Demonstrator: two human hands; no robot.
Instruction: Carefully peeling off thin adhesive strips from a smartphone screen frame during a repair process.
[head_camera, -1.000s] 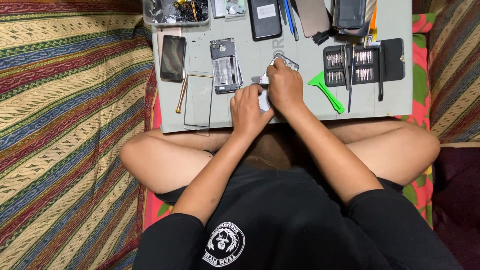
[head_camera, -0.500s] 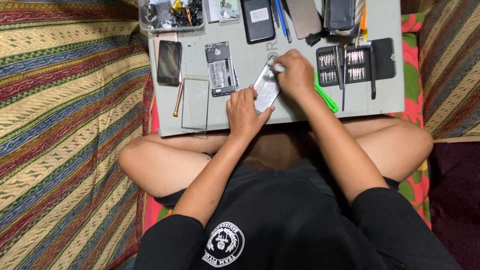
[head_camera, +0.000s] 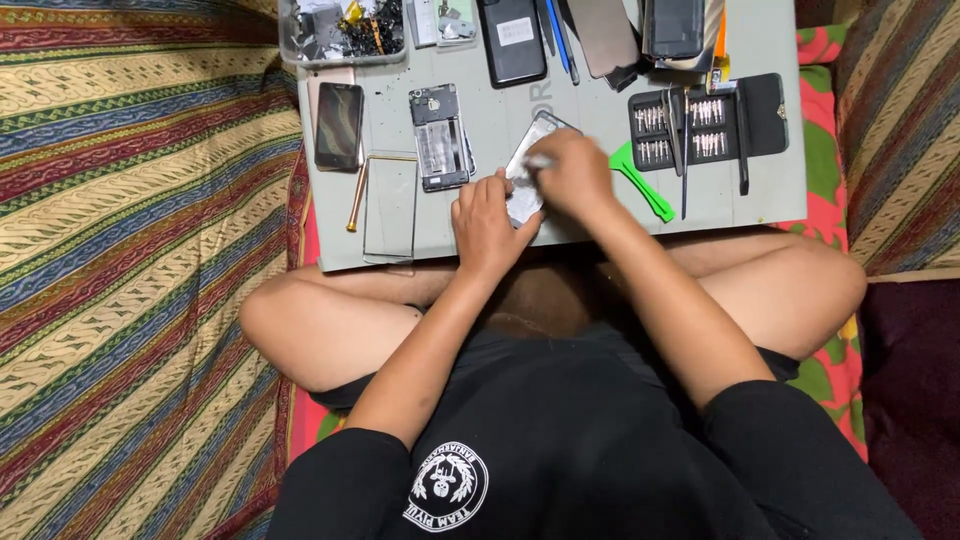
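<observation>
A: What's nearest?

B: Crossed legs, then the grey work mat laid across them, its near edge over the knees. The left hand presses down on the near end of an opened phone frame, fingers curled over it. The right hand is pinched shut on a thin tool whose kind I cannot tell, its tip on the frame's far part.

A: Room to move?

B: Bare mat lies just left of the hands, before a glass panel.

A: Changed?

B: The frame has tilted and the right hand has shifted left.

A: Counts, going far?

B: One green pry tool, one bit case, one opened phone, one dark phone, one parts tray.
</observation>
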